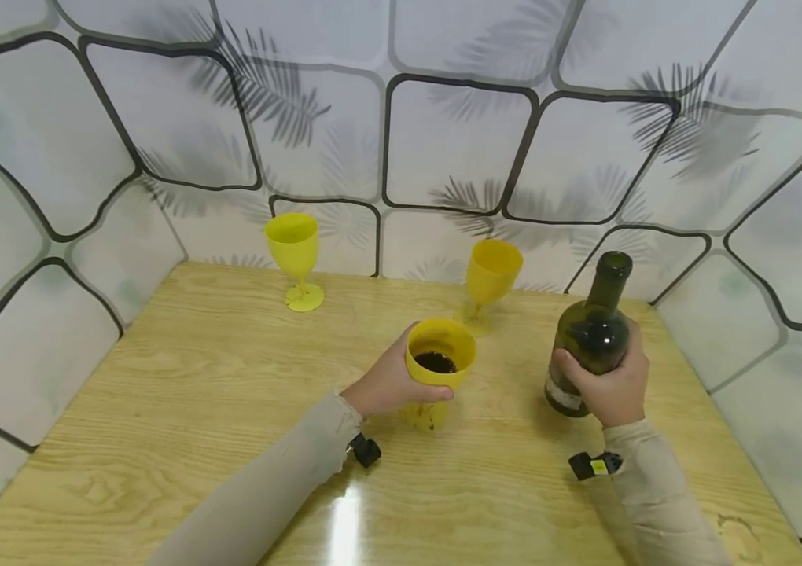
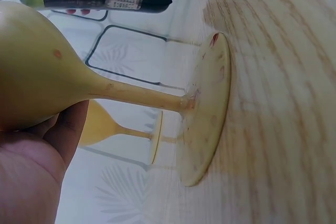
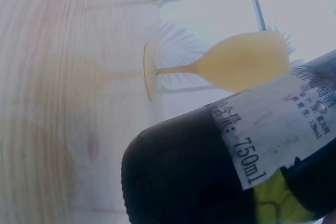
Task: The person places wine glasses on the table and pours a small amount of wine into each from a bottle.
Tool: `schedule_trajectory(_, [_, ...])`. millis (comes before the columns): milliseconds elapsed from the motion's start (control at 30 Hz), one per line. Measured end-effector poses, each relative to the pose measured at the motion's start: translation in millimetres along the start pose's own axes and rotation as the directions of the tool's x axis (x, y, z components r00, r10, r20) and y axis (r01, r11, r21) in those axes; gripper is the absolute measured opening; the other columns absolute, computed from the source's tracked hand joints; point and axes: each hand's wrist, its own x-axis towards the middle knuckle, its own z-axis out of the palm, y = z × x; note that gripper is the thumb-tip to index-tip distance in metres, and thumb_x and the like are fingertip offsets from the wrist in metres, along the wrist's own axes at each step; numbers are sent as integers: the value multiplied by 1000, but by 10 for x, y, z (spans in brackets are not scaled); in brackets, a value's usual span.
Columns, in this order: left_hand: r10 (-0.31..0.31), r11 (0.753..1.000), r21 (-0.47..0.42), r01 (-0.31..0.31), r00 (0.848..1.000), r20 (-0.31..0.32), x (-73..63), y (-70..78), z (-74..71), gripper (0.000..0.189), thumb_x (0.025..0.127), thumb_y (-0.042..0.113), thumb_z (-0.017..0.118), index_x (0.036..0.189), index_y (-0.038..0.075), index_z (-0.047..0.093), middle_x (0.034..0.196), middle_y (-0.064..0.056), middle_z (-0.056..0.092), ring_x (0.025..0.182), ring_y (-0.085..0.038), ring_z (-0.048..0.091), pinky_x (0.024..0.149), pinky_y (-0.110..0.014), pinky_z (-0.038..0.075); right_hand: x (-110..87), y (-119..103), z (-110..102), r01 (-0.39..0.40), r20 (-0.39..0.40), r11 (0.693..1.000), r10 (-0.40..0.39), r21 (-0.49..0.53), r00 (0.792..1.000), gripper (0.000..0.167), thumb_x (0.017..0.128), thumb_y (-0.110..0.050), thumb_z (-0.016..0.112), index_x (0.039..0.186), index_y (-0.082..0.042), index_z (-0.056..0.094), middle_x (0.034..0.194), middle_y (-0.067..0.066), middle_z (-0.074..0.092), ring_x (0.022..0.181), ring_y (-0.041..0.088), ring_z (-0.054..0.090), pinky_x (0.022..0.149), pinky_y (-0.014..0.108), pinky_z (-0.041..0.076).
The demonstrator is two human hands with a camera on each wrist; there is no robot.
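My left hand (image 1: 401, 377) grips the bowl of a yellow goblet (image 1: 458, 339), thumb and fingers wrapped round it. Dark liquid (image 1: 436, 362) lies in the bottom of that bowl. In the left wrist view, the goblet's round foot (image 2: 207, 114) is right at the tabletop, with small reddish marks on it. To the right, my right hand (image 1: 616, 385) holds a dark green wine bottle (image 1: 592, 338) round its body, mouth upward and leaning slightly. A torn white label (image 3: 278, 124) reading 750ml shows in the right wrist view, where the bottle's base hangs over the table.
Two more yellow goblets stand upright towards the back of the wood-grain table (image 1: 217, 377): one at the left (image 1: 295, 250), another (image 1: 493, 271) behind the held goblet. Patterned walls (image 1: 458, 141) enclose the table at the back and both sides.
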Motion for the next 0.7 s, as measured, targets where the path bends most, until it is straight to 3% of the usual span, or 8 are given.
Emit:
schedule_trajectory(133, [8, 1000, -7, -8, 1000, 7, -2, 5, 7, 81, 81, 9, 88, 146, 22, 41, 138, -2, 54, 122, -22, 55, 107, -44, 46, -30, 73, -19, -8, -44, 999, 10, 35, 999, 72, 69, 2, 86, 136, -5, 60, 115, -18, 67, 105, 5, 62, 93, 21, 44])
schedule_trajectory(300, [-1, 1000, -7, 1, 1000, 3, -8, 16, 12, 82, 81, 11, 89, 146, 22, 41, 137, -2, 54, 122, -22, 55, 107, -43, 46, -61, 157, -36, -7, -86, 997, 14, 78, 996, 70, 70, 3, 86, 134, 1, 59, 117, -12, 66, 107, 8, 61, 95, 21, 43])
schedule_trajectory(500, [6, 1000, -25, -6, 1000, -1, -19, 32, 12, 81, 81, 9, 88, 146, 20, 41, 137, -4, 53, 127, -38, 52, 106, -45, 46, -68, 254, -79, -55, -108, 993, 66, 102, 992, 68, 70, 5, 83, 133, -4, 60, 116, -13, 65, 107, 8, 59, 95, 22, 42])
schedule_trajectory(700, [5, 1000, -18, -5, 1000, 10, -12, 19, 5, 82, 81, 11, 89, 146, 20, 40, 138, -4, 53, 129, -41, 51, 107, -45, 46, -89, 337, -108, -81, -151, 993, 93, 86, 984, 68, 70, 5, 81, 134, -1, 59, 114, -14, 67, 106, 7, 60, 93, 21, 42])
